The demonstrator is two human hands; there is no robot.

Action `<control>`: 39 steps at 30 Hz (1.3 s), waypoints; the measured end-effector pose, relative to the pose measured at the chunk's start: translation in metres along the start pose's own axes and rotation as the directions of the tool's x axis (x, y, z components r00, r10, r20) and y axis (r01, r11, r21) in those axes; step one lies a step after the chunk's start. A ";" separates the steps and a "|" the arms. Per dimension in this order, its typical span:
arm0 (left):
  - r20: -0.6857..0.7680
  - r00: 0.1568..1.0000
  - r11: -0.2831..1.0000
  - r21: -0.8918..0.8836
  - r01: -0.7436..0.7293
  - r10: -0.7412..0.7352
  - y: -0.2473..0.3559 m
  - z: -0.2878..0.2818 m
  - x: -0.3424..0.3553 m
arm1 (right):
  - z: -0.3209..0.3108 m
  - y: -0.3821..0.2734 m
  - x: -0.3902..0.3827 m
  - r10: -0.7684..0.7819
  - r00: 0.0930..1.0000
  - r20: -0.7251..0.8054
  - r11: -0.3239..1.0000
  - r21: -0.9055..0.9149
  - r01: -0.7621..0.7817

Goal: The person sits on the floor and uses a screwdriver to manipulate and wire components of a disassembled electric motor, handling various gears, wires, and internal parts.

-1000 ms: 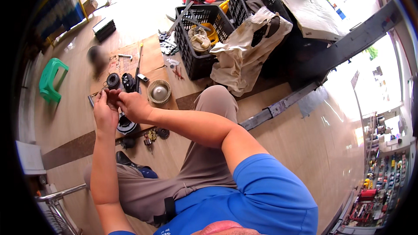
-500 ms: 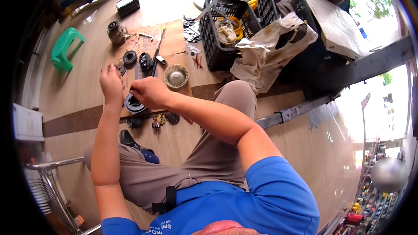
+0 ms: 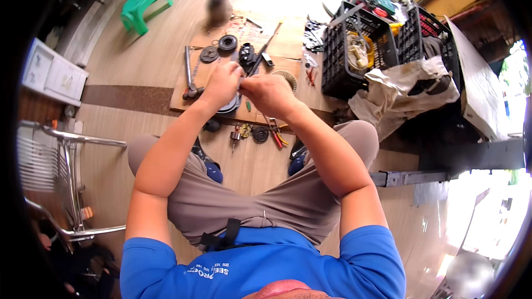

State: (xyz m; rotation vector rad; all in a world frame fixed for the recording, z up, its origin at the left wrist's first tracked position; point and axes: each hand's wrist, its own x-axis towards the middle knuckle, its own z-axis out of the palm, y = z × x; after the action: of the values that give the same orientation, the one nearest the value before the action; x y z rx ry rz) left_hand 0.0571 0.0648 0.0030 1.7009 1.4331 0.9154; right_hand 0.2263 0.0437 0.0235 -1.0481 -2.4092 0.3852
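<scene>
My left hand and my right hand meet above a cardboard sheet, fingertips almost touching. Both are closed in a pinch; whatever sits between the fingers is too small or hidden to make out. Beneath them, partly covered, lies a round grey part. A finned fan wheel shows behind my right hand. Beyond my left hand are a black ring and a dark disc, with a hammer to the left. Nearer me lie a motor rotor, a black wheel and red-handled pliers.
Black plastic crates stand at the right, a pale cloth bag draped over one. A green stool is at the far left, a metal-framed chair at the near left. A long dark rod crosses the cardboard.
The view has shifted, so the scene sits further right and rotated. My hands have come closer together, now nearly touching. The hammer and the pliers have come into sight.
</scene>
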 end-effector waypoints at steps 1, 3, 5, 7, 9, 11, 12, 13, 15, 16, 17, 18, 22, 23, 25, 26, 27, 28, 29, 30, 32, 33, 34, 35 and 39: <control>0.028 1.000 1.000 -0.020 0.009 -0.008 0.006 0.002 -0.003 | 0.000 0.005 -0.001 -0.004 1.000 -0.014 1.000 0.003 0.004; 0.114 0.993 0.996 -0.089 0.015 -0.005 0.000 0.001 -0.005 | -0.005 0.003 0.000 -0.010 1.000 0.009 1.000 -0.002 0.010; 0.116 0.993 0.999 -0.035 -0.005 0.009 0.000 0.000 -0.009 | -0.005 0.002 -0.001 0.025 0.998 0.058 0.999 -0.023 -0.023; 0.231 0.971 0.982 -0.157 0.101 -0.063 0.004 0.000 -0.010 | -0.003 0.007 -0.005 0.019 1.000 0.016 1.000 0.015 -0.019; 0.292 0.953 0.981 -0.147 0.123 -0.076 0.004 -0.004 -0.009 | -0.003 0.008 -0.005 0.032 0.999 0.028 0.999 0.029 -0.033; 0.390 0.915 0.956 -0.214 0.203 -0.107 0.000 -0.004 -0.007 | -0.003 0.011 -0.005 -0.003 0.998 0.056 1.000 0.005 0.002; 0.388 0.916 0.955 -0.216 0.203 -0.107 0.001 -0.004 -0.007 | -0.003 0.011 -0.005 -0.005 0.998 0.058 1.000 0.004 0.004; 0.423 0.897 0.939 -0.237 0.248 -0.130 0.002 -0.004 -0.008 | -0.004 0.010 -0.006 0.032 0.999 0.038 0.999 -0.011 -0.032; 0.457 0.876 0.921 -0.256 0.294 -0.153 0.008 -0.006 -0.008 | -0.005 0.009 -0.006 0.068 0.998 0.018 0.997 -0.025 -0.067; 0.485 0.856 0.882 -0.307 0.357 -0.178 0.010 -0.006 -0.007 | -0.007 0.009 -0.006 0.081 0.997 -0.004 0.997 -0.017 -0.081; 0.511 0.836 0.837 -0.354 0.418 -0.202 0.012 -0.008 -0.007 | -0.009 0.009 -0.005 0.091 0.995 -0.028 0.996 -0.008 -0.091; 0.508 0.837 0.837 -0.354 0.417 -0.203 0.011 -0.011 -0.007 | -0.010 0.010 -0.005 0.088 0.996 -0.028 0.996 -0.008 -0.088; 0.639 0.749 0.727 -0.430 0.535 -0.173 0.007 -0.017 -0.006 | -0.016 0.019 -0.005 0.084 0.996 -0.024 0.994 0.072 -0.082; 0.659 0.740 0.704 -0.462 0.539 -0.134 0.007 -0.017 -0.006 | -0.017 0.021 -0.005 0.069 0.997 -0.032 0.992 0.108 -0.065; 0.653 0.747 0.706 -0.471 0.529 -0.124 0.005 -0.016 -0.007 | -0.019 0.021 -0.006 0.059 0.997 -0.048 0.991 0.120 -0.052; 0.646 0.755 0.708 -0.481 0.517 -0.113 0.006 -0.016 -0.007 | -0.020 0.021 -0.007 0.047 0.997 -0.064 0.991 0.131 -0.038; 0.647 0.754 0.708 -0.480 0.518 -0.113 0.007 -0.016 -0.008 | -0.021 0.021 -0.007 0.048 0.997 -0.065 0.991 0.131 -0.039; 0.637 0.764 0.777 -0.428 0.462 -0.103 0.008 -0.016 -0.010 | -0.021 0.021 -0.008 0.046 0.997 -0.064 0.991 0.130 -0.037; 0.628 0.773 0.837 -0.371 0.403 -0.093 0.009 -0.016 -0.012 | -0.022 0.021 -0.009 0.044 0.997 -0.063 0.991 0.130 -0.036; 0.630 0.771 0.837 -0.369 0.404 -0.094 0.008 -0.013 -0.013 | -0.021 0.022 -0.010 0.046 0.997 -0.064 0.991 0.131 -0.038; 0.518 0.854 0.926 -0.297 0.232 -0.048 0.002 -0.005 -0.015 | -0.021 0.024 -0.010 0.050 0.997 -0.058 0.993 0.106 -0.043; 0.519 0.854 0.926 -0.297 0.232 -0.048 0.000 -0.002 -0.016 | -0.020 0.024 -0.011 0.050 0.997 -0.059 0.993 0.107 -0.043; 0.455 0.889 0.949 -0.261 0.176 -0.039 -0.002 0.000 -0.016 | -0.020 0.024 -0.011 0.047 0.997 -0.064 0.994 0.100 -0.041; 0.392 0.920 0.968 -0.221 0.121 -0.025 0.000 0.002 -0.017 | -0.020 0.025 -0.011 0.046 0.996 -0.070 0.995 0.091 -0.039; 0.231 0.968 0.995 -0.047 -0.085 0.094 0.012 0.009 -0.023 | -0.014 0.026 -0.012 0.069 0.995 -0.072 0.997 0.052 -0.065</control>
State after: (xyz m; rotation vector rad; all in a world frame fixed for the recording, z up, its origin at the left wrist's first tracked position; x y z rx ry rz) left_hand 0.0681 0.0396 0.0077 1.7926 1.1860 0.7556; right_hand 0.2568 0.0526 0.0206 -1.1044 -2.2926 0.4192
